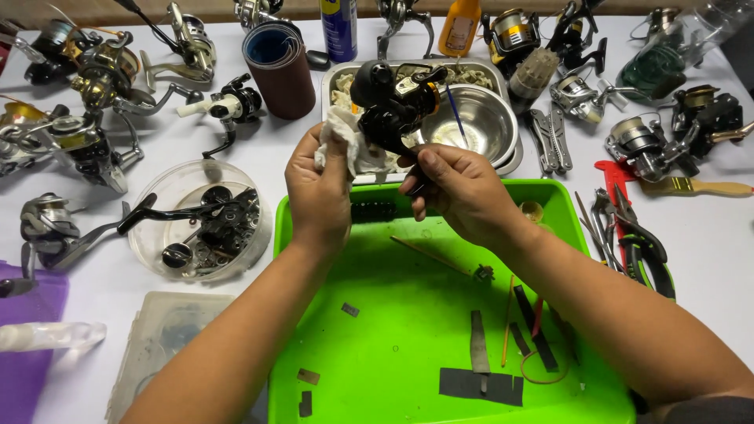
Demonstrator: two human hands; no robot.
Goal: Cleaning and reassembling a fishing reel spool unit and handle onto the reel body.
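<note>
We hold the black metal spinning reel [393, 106] by its stem in our closed right hand [459, 188], above the tray's far edge; left hand [318, 184] presses a soft white rag [345, 141] against its rigid, likely greasy body

A bright green tray [408, 330] sits at the centre of a white table [259, 157], holding dark strips and small parts. Behind it, a steel bowl [479, 118] rests in a metal pan [510, 161]. A clear round dish [169, 196] of black reel parts lies to the left. Many fishing reels [86, 145] crowd the edges, with pliers [640, 243], a paintbrush [695, 187], a sandpaper roll [281, 71] and a blue spray can [339, 30].
</note>
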